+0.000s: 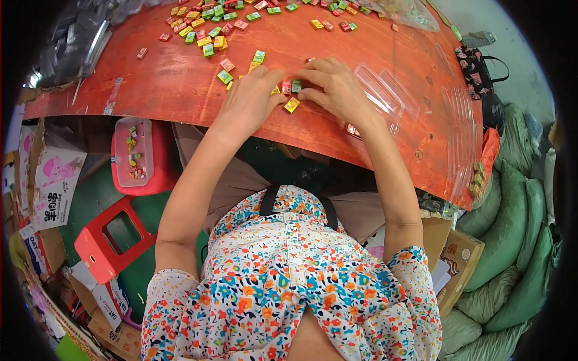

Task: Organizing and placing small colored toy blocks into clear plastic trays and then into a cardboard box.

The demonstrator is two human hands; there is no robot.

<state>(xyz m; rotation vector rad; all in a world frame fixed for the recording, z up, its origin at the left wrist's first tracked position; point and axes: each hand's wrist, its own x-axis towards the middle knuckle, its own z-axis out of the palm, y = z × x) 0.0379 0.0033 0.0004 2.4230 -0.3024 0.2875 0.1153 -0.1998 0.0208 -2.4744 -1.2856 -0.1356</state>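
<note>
On the red table, my two hands face each other over a short row of small candy-like boxes. My left hand point(256, 96) is closed, its thumb and fingers around a small yellow box point(276, 90) that they partly hide. A small red box point(286, 87) stands in the middle of the row. Thumb and forefinger of my right hand point(337, 90) pinch a small green box point(296, 86) beside it. Just nearer to me lies another yellow box point(291, 105). More loose boxes, including a green one point(225, 77) and a pink one point(227, 64), lie by my left hand.
A heap of colourful little boxes point(208, 24) covers the far side of the table point(162, 84). Clear plastic trays point(385, 96) lie right of my right hand. Left below the edge are a lidded-looking tub point(133, 153) and a red stool point(114, 240). Green sacks point(512, 222) stand at right.
</note>
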